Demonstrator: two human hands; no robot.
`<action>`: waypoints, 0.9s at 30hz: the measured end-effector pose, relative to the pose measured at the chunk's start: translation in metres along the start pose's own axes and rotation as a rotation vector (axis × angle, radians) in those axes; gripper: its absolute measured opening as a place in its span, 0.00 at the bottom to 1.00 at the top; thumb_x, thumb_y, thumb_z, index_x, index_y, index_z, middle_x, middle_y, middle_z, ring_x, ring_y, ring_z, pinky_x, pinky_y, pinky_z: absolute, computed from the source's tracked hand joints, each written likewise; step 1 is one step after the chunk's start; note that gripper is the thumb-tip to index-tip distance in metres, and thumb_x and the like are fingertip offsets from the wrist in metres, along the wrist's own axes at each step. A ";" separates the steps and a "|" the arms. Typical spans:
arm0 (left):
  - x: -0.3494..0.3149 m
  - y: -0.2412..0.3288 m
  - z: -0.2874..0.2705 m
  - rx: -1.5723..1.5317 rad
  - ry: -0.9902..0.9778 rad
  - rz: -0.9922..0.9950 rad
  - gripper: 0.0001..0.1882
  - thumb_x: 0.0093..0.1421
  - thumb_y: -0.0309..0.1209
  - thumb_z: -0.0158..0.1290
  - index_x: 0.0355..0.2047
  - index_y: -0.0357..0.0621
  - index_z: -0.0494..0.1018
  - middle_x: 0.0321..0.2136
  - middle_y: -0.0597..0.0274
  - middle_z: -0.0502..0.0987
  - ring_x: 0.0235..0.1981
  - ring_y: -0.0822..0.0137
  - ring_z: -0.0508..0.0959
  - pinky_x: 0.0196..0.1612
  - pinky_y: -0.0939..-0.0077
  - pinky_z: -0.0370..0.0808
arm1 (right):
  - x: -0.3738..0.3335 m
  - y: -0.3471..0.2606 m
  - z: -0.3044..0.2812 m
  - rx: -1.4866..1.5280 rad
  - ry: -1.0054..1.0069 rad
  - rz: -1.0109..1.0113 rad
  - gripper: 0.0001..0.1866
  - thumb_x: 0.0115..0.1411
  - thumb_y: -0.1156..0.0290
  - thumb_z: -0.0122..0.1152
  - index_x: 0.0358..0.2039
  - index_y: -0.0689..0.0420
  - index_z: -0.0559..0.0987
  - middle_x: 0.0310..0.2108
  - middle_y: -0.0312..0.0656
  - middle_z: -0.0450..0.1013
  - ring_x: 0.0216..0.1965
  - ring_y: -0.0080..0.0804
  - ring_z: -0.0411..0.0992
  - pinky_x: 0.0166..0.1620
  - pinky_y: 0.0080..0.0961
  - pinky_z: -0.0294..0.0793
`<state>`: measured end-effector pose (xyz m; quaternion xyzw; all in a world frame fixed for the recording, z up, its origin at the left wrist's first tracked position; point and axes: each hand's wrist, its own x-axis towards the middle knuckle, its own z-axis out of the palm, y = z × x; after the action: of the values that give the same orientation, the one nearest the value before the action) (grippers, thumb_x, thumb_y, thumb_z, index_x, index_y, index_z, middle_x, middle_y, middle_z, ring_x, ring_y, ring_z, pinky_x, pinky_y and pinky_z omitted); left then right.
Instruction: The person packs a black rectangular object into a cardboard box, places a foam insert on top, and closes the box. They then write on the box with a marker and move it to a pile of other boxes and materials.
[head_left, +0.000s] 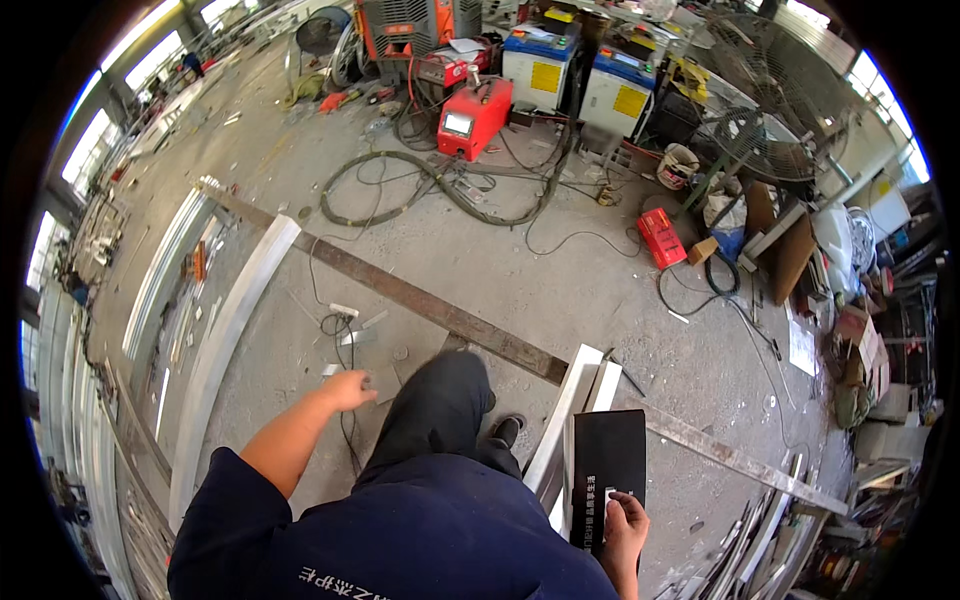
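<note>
My left hand [348,390] hangs in the air to the left of my dark-trousered leg, its fingers loosely apart with nothing seen in them. At the lower right, my right hand [625,522] is over a long black cardboard box [610,445] with pale print on it. Thumb and fingertips there come together in a pinch; a small whitish spot shows at them, too small to name. The box lies along white metal profiles [567,410], just right of my body. I cannot tell whether the right hand touches the box.
A rusty flat steel bar [400,285] crosses the floor ahead. To the left lies a long pale metal profile [235,330]. Far ahead stand a red machine [475,118] and looped cables [430,190]. A red box [661,238] lies at the right, before a caged fan [765,145].
</note>
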<state>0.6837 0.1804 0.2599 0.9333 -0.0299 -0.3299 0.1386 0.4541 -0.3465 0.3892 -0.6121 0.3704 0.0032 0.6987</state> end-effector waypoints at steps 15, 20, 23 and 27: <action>0.108 -0.104 0.074 0.366 -0.428 0.246 0.30 0.58 0.57 0.52 0.48 0.45 0.80 0.45 0.48 0.81 0.47 0.48 0.79 0.52 0.57 0.74 | 0.146 -0.045 0.040 -0.133 -0.023 0.047 0.10 0.60 0.72 0.63 0.38 0.68 0.80 0.28 0.36 0.77 0.28 0.17 0.71 0.32 0.17 0.69; 0.265 -0.053 0.011 0.060 -0.339 -0.080 0.29 0.58 0.56 0.52 0.40 0.40 0.82 0.41 0.45 0.81 0.45 0.47 0.79 0.51 0.57 0.74 | 0.208 -0.090 0.105 -0.229 0.056 0.038 0.12 0.59 0.72 0.65 0.38 0.68 0.81 0.30 0.38 0.79 0.31 0.20 0.73 0.36 0.18 0.71; 0.367 -0.025 -0.061 -0.055 -0.374 -0.033 0.29 0.57 0.55 0.53 0.37 0.37 0.82 0.38 0.43 0.81 0.44 0.46 0.80 0.50 0.57 0.74 | 0.269 -0.100 0.147 -0.304 0.078 -0.054 0.14 0.57 0.71 0.67 0.40 0.68 0.81 0.30 0.41 0.79 0.31 0.23 0.75 0.36 0.21 0.72; 0.516 -0.022 -0.136 -0.145 -0.242 -0.042 0.29 0.57 0.52 0.56 0.42 0.35 0.80 0.41 0.42 0.81 0.47 0.47 0.79 0.51 0.58 0.74 | 0.358 -0.172 0.256 -0.356 0.130 0.079 0.24 0.63 0.66 0.65 0.55 0.66 0.73 0.47 0.48 0.77 0.45 0.30 0.74 0.48 0.26 0.75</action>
<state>1.1706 0.1582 0.0409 0.8745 -0.0028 -0.4443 0.1943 0.9243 -0.3313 0.3432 -0.7100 0.4320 0.0565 0.5532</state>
